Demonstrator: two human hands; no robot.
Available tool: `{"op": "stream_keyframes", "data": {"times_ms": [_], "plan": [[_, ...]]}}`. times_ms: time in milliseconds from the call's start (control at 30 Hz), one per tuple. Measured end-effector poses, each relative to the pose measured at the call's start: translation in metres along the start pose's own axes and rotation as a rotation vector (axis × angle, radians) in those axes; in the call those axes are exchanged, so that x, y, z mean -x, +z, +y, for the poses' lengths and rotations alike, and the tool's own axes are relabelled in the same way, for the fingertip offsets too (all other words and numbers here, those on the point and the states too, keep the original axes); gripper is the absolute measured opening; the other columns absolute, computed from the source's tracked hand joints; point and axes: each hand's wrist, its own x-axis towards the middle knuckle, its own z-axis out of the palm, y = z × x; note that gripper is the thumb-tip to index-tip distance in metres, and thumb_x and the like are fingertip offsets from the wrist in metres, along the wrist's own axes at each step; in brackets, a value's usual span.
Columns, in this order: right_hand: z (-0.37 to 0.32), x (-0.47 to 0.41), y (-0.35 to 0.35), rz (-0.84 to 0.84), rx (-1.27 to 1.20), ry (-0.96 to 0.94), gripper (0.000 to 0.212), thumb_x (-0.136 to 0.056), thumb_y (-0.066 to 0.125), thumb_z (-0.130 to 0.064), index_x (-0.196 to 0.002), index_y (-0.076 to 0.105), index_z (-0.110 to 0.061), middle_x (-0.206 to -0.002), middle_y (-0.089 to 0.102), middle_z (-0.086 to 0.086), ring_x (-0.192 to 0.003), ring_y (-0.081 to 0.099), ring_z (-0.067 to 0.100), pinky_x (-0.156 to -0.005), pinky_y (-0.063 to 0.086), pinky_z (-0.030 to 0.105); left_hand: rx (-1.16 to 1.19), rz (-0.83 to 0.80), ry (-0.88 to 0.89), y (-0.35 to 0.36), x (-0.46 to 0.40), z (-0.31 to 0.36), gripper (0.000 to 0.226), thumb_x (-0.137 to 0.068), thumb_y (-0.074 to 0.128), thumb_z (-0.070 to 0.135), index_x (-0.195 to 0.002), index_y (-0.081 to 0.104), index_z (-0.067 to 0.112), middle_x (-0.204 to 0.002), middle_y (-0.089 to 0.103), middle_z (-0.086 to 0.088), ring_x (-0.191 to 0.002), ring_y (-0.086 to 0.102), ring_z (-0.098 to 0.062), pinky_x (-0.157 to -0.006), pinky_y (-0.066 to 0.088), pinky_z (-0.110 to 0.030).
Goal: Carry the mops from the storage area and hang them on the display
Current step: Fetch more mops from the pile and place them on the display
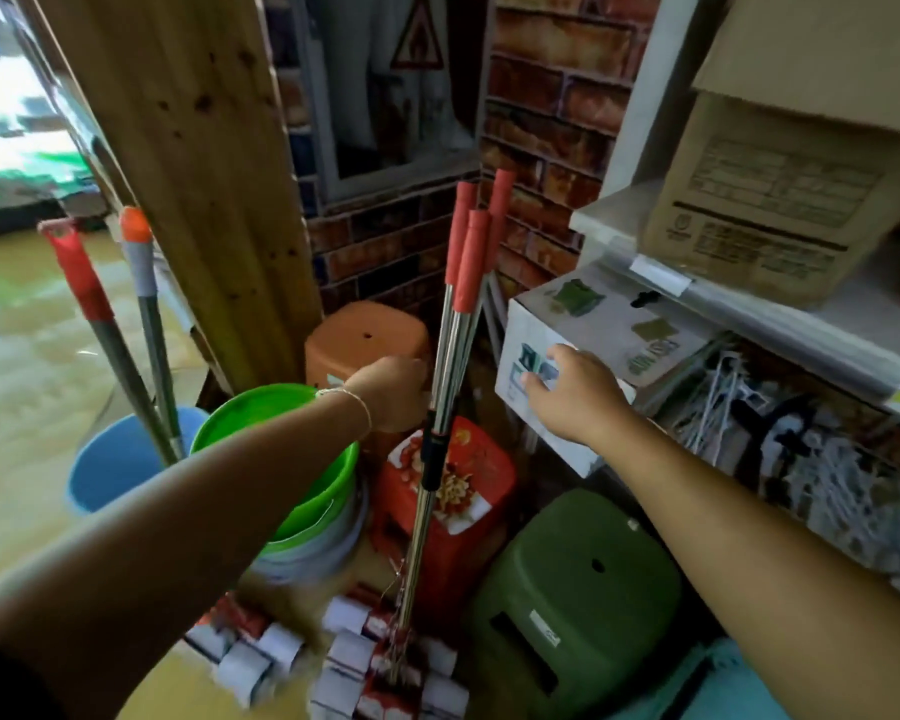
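Note:
Three mops point(455, 356) with shiny metal poles and red-orange grips lean together in a corner against a brick-patterned wall. Their wrapped heads point(385, 662) rest on the floor. My left hand point(393, 392) is closed around the poles at mid-height, just above a black collar. My right hand point(567, 392) is spread open, palm down, fingertips at the front of a white cardboard box point(604, 345) to the right of the mops. It holds nothing.
Two more handles point(110, 330) stand in a blue bucket point(120, 465) at left, beside a green bucket point(281, 459). Orange point(365, 335), red point(463, 511) and green point(578, 589) plastic stools crowd the corner. A wooden board point(193, 174) leans left; shelves with boxes point(780, 200) fill the right.

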Motion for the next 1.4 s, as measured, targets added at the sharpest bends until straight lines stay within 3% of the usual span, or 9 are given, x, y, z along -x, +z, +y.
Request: {"op": "stream_keyframes", "data": {"times_ms": [100, 233, 367, 533, 733, 933, 1200, 1300, 1400], "plan": [[-0.016, -0.018, 0.019, -0.026, -0.011, -0.040, 0.052, -0.101, 0.049, -0.041, -0.143, 0.045, -0.010, -0.143, 0.048, 0.017, -0.130, 0.047, 0.035, -0.107, 0.042, 0.045, 0.056, -0.052, -0.025, 0.017, -0.010, -0.013, 0.030, -0.091, 0.049, 0.032, -0.108, 0.060, 0.011, -0.107, 0.065, -0.010, -0.097, 0.063, -0.030, -0.082, 0.052, -0.035], [-0.036, -0.045, 0.050, -0.006, -0.110, -0.060, 0.046, -0.101, 0.050, -0.036, -0.140, 0.051, -0.011, -0.139, 0.055, 0.013, -0.129, 0.051, 0.032, -0.103, 0.044, 0.040, 0.121, -0.080, -0.032, 0.037, -0.024, -0.028, 0.017, -0.092, 0.049, 0.028, -0.095, 0.060, 0.015, -0.094, 0.064, -0.005, -0.088, 0.063, -0.026, -0.073, 0.048, -0.028], [-0.050, -0.073, 0.081, -0.016, -0.222, 0.025, 0.044, -0.100, 0.053, -0.034, -0.136, 0.054, -0.008, -0.133, 0.061, 0.013, -0.124, 0.056, 0.031, -0.100, 0.048, 0.041, 0.181, -0.082, -0.057, 0.067, -0.038, -0.043, 0.041, -0.085, 0.039, 0.042, -0.102, 0.062, 0.013, -0.102, 0.067, -0.011, -0.096, 0.065, -0.033, -0.078, 0.053, -0.035], [-0.056, -0.103, 0.108, -0.010, -0.116, 0.124, 0.029, -0.099, 0.054, -0.036, -0.103, 0.052, -0.008, -0.092, 0.055, 0.009, -0.095, 0.056, 0.034, -0.071, 0.038, 0.033, 0.218, -0.116, -0.085, 0.096, -0.053, -0.051, 0.032, -0.094, 0.048, 0.030, -0.113, 0.059, 0.007, -0.114, 0.064, -0.015, -0.106, 0.061, -0.035, -0.079, 0.047, -0.035], [-0.067, -0.135, 0.123, 0.058, -0.221, 0.221, 0.042, -0.094, 0.060, -0.042, -0.115, 0.061, -0.006, -0.117, 0.065, 0.015, -0.107, 0.063, 0.035, -0.072, 0.040, 0.031, 0.302, -0.125, -0.072, 0.112, -0.065, -0.056, 0.018, -0.090, 0.050, 0.035, -0.095, 0.054, 0.018, -0.098, 0.063, -0.007, -0.082, 0.057, -0.026, -0.067, 0.041, -0.030], [-0.072, -0.149, 0.123, 0.161, -0.275, 0.239, 0.033, -0.098, 0.060, -0.032, -0.117, 0.057, -0.006, -0.123, 0.064, 0.017, -0.115, 0.060, 0.037, -0.079, 0.040, 0.032, 0.280, -0.139, -0.070, 0.121, -0.071, -0.069, 0.024, -0.091, 0.048, 0.029, -0.104, 0.055, 0.011, -0.104, 0.063, -0.010, -0.080, 0.054, -0.025, -0.065, 0.039, -0.030], [-0.068, -0.117, 0.128, 0.211, -0.256, 0.140, 0.030, -0.095, 0.061, -0.031, -0.106, 0.061, -0.003, -0.109, 0.067, 0.018, -0.104, 0.063, 0.038, -0.077, 0.045, 0.033, 0.462, -0.175, -0.125, 0.117, -0.062, -0.080, 0.026, -0.093, 0.051, 0.027, -0.110, 0.059, 0.010, -0.105, 0.066, -0.009, -0.091, 0.063, -0.026, -0.074, 0.049, -0.033], [-0.071, -0.097, 0.125, 0.193, -0.260, 0.116, 0.029, -0.093, 0.063, -0.034, -0.103, 0.061, -0.007, -0.103, 0.069, 0.014, -0.100, 0.065, 0.034, -0.079, 0.048, 0.035, 0.445, -0.189, -0.091, 0.121, -0.059, -0.081, 0.017, -0.093, 0.051, 0.030, -0.090, 0.056, 0.013, -0.090, 0.062, -0.006, -0.080, 0.059, -0.023, -0.066, 0.041, -0.028], [-0.080, -0.073, 0.122, 0.179, -0.248, 0.083, 0.028, -0.093, 0.064, -0.034, -0.102, 0.062, -0.008, -0.102, 0.069, 0.010, -0.099, 0.065, 0.031, -0.078, 0.049, 0.034, 0.533, -0.246, -0.037, 0.130, -0.052, -0.079, 0.030, -0.091, 0.057, 0.032, -0.114, 0.058, 0.014, -0.103, 0.064, -0.006, -0.098, 0.062, -0.025, -0.077, 0.046, -0.029]]}}
